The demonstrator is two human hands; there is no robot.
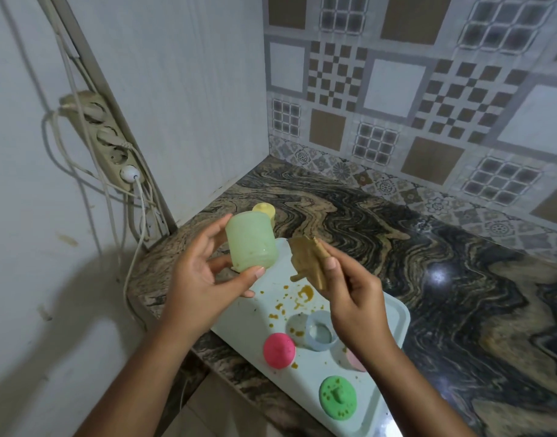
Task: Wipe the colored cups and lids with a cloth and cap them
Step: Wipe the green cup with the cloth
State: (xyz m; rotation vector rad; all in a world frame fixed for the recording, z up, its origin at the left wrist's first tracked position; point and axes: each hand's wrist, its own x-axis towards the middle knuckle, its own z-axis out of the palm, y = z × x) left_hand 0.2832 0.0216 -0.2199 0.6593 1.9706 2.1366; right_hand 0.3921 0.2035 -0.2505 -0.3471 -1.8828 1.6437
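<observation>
1. The left hand point(204, 279) grips the pale green cup point(250, 242) in the air above the far end of the tray point(245, 326). The thumb is on one side and the fingers curl round the other. The cup is tilted, and I cannot tell which way its mouth faces.
2. The right hand point(353, 298) pinches a brown-stained cloth point(307, 263) between thumb and fingers, just beside the cup and apart from it.
3. To wipe well, I judge a cleaner fold of the cloth should meet the wall. The left hand should turn the cup so the whole round, the rim and the inside get covered.
4. The grip looks light, so hard pressing could knock the cup loose.
5. The green cup's cloudy wall shows nothing inside. A blue cup point(321, 331) stands open on the tray and looks empty. A yellow cup point(264, 210) sits on the desk point(460, 294) behind, mostly hidden.
6. The tray also carries ochre spills point(304, 293), a pink lid point(278, 350) and a spotted green lid point(337, 397). The green lid likely caps the held cup once both are clean.
</observation>
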